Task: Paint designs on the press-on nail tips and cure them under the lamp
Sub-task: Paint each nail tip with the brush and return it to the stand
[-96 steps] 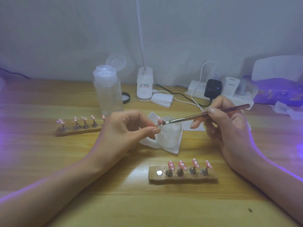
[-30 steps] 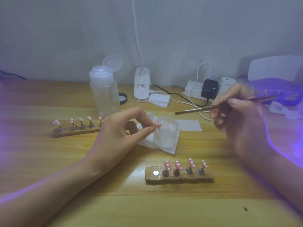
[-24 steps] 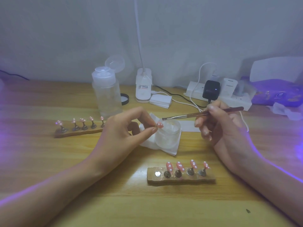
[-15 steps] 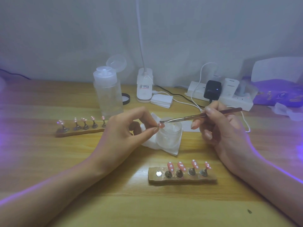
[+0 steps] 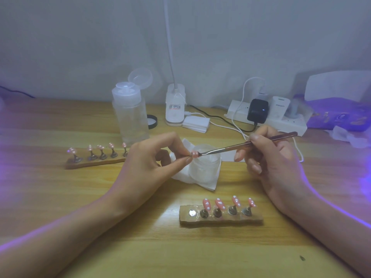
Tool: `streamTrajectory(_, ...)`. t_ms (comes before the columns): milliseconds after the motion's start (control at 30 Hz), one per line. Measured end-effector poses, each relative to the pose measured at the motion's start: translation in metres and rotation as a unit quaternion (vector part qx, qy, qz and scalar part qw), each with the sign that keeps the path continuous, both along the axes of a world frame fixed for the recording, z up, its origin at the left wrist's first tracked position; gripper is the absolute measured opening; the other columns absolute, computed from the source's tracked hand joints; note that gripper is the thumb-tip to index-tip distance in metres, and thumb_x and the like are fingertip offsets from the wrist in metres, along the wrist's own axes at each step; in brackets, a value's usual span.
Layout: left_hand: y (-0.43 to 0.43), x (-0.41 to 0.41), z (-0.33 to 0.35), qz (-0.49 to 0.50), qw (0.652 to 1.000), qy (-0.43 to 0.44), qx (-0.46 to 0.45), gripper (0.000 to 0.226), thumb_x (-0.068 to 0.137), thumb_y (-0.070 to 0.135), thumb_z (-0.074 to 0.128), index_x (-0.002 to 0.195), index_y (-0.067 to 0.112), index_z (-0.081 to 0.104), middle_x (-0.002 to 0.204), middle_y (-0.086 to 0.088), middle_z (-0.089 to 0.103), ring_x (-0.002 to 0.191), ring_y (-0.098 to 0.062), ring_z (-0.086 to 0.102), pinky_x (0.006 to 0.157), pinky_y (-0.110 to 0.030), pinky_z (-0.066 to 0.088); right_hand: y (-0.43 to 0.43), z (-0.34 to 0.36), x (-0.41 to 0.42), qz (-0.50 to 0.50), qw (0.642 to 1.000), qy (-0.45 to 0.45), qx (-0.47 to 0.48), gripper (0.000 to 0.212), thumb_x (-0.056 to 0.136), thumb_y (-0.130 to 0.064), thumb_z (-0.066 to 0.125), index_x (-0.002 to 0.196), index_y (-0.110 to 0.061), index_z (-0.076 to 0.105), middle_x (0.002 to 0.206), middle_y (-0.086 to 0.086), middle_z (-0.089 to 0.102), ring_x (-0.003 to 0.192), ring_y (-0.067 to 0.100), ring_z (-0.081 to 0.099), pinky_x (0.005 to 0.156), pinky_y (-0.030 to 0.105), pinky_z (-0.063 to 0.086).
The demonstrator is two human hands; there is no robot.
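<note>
The left hand (image 5: 148, 163) holds one pink nail tip (image 5: 194, 154). Its grip is pinched at the tip's base between thumb and forefinger, raised above the table (image 5: 60, 197) and directly over the open clear jar (image 5: 206, 164), which stands on a white wipe (image 5: 200, 182). The right hand (image 5: 271, 157) holds the brush (image 5: 247, 145) in a pen grip, fingers pressed around the handle. The bristle end touches the face of the held tip, and pale dots show on that face. Judged status: detail is being applied to this one tip, and that step is in progress. Nearer the person than the left grip, and slightly to its right, the near holder (image 5: 220, 219) carries four pink tips with white dots. It has one bare metal seat (image 5: 192, 213) at its left end, and the held tip is judged to belong there. To the left of the left grip, the far holder (image 5: 94, 163) carries five small tips that also show pale dots. Far to the right of the right grip, a violet-lit object (image 5: 339, 115) is probably the curing lamp, but it is too blurred to confirm. Remaining work, as judged: finish the held tip, reseat it, and cure it. Whether the seated tips are already cured cannot be read.
</note>
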State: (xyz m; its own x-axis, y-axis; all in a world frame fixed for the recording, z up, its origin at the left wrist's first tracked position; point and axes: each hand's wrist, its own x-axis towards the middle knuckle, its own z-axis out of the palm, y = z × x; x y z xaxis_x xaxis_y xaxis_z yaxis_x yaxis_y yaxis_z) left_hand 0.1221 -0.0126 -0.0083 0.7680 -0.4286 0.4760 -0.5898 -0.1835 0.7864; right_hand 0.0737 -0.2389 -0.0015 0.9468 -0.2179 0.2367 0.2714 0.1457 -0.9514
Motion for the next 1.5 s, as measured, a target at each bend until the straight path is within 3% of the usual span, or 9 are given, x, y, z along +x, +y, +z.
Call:
streamTrajectory(67,0.0002,0.0001,-0.0002,0.0,1.0,-0.001,0.002,0.022,0.085,0.01,0.078,0.074,0.022,0.063,0.076,0.01,0.064,0.05,-0.003,0.042,0.053,-0.012,0.036,-0.0024,-0.0007,0.0005,-0.01,1.0,-0.007,0.006,0.025,0.095,-0.018,0.053,0.073,-0.02,0.044,0.064,0.011,0.067,0.041,0.01,0.035,0.041,0.017,0.027)
streamTrajectory(233,-0.0002,-0.0007,0.0007,0.005,1.0,-0.011,0.007,0.023,0.085,0.015,0.078,0.073,0.026,0.062,0.075,0.015,0.062,0.051,-0.003,0.044,0.053,-0.011,0.036,-0.0002,-0.0004,0.0001,0.042,0.998,-0.034,-0.017,0.023,0.088,-0.037,0.06,0.073,-0.026,0.047,0.072,0.012,0.071,0.043,0.01,0.038,0.043,0.021,0.025)
streamTrajectory(400,0.0001,-0.0002,0.0002,0.001,1.0,-0.007,0.006,0.02,0.086,0.012,0.077,0.074,0.021,0.063,0.076,0.014,0.063,0.051,-0.004,0.044,0.053,-0.011,0.035,-0.0034,-0.0025,0.0018,-0.005,1.0,-0.012,-0.01,0.021,0.091,-0.026,0.054,0.074,-0.021,0.044,0.066,0.012,0.069,0.041,0.01,0.036,0.041,0.017,0.03)
streamTrajectory(667,-0.0004,-0.0003,0.0002,-0.001,1.0,-0.011,0.005,0.023,0.086,0.011,0.077,0.074,0.023,0.062,0.076,0.015,0.065,0.051,-0.003,0.044,0.053,-0.011,0.036,0.0,-0.0016,0.0001,0.025,0.999,-0.026,-0.024,0.021,0.094,-0.027,0.053,0.074,-0.023,0.046,0.07,0.012,0.071,0.041,0.01,0.036,0.042,0.017,0.027)
streamTrajectory(800,0.0005,0.0004,-0.0006,0.001,1.0,-0.009,0.004,0.021,0.085,0.013,0.077,0.074,0.024,0.063,0.079,0.008,0.065,0.051,-0.004,0.043,0.053,-0.013,0.037,-0.0035,-0.0027,0.0008,-0.007,1.0,-0.012,-0.004,0.026,0.1,-0.016,0.049,0.076,-0.019,0.042,0.065,0.011,0.068,0.04,0.009,0.034,0.041,0.016,0.03)
streamTrajectory(967,-0.0001,-0.0004,-0.0001,-0.005,1.0,-0.01,-0.001,0.022,0.086,0.014,0.077,0.074,0.026,0.062,0.077,0.013,0.065,0.052,-0.003,0.044,0.052,-0.011,0.036,0.0009,-0.0003,-0.0004,0.025,0.999,-0.037,-0.031,0.021,0.095,-0.028,0.052,0.076,-0.022,0.045,0.072,0.011,0.072,0.044,0.01,0.039,0.044,0.022,0.025)
streamTrajectory(1167,0.0005,0.0,-0.0008,-0.001,1.0,-0.007,0.003,0.023,0.086,0.012,0.078,0.073,0.025,0.062,0.077,0.012,0.064,0.051,-0.004,0.044,0.053,-0.012,0.036,-0.0019,-0.0009,-0.001,-0.009,1.0,-0.02,-0.02,0.019,0.091,-0.025,0.053,0.075,-0.022,0.045,0.067,0.012,0.068,0.046,0.01,0.037,0.041,0.018,0.027)
streamTrajectory(1333,-0.0002,-0.0006,0.0005,-0.002,1.0,-0.01,0.003,0.024,0.086,0.011,0.077,0.073,0.025,0.062,0.076,0.018,0.065,0.051,-0.002,0.043,0.053,-0.01,0.036,0.0016,0.0004,-0.002,0.024,0.998,-0.044,-0.036,0.021,0.094,-0.029,0.055,0.074,-0.026,0.048,0.071,0.011,0.072,0.046,0.011,0.038,0.046,0.029,0.02)
streamTrajectory(1500,0.0009,-0.0002,-0.0015,0.005,1.0,0.002,0.008,0.019,0.085,0.011,0.077,0.075,0.019,0.064,0.078,0.014,0.067,0.049,-0.003,0.043,0.053,-0.012,0.038,-0.0013,-0.0006,-0.0016,-0.02,0.999,-0.03,-0.029,0.018,0.09,-0.022,0.052,0.074,-0.019,0.045,0.064,0.012,0.068,0.044,0.011,0.034,0.041,0.017,0.029)
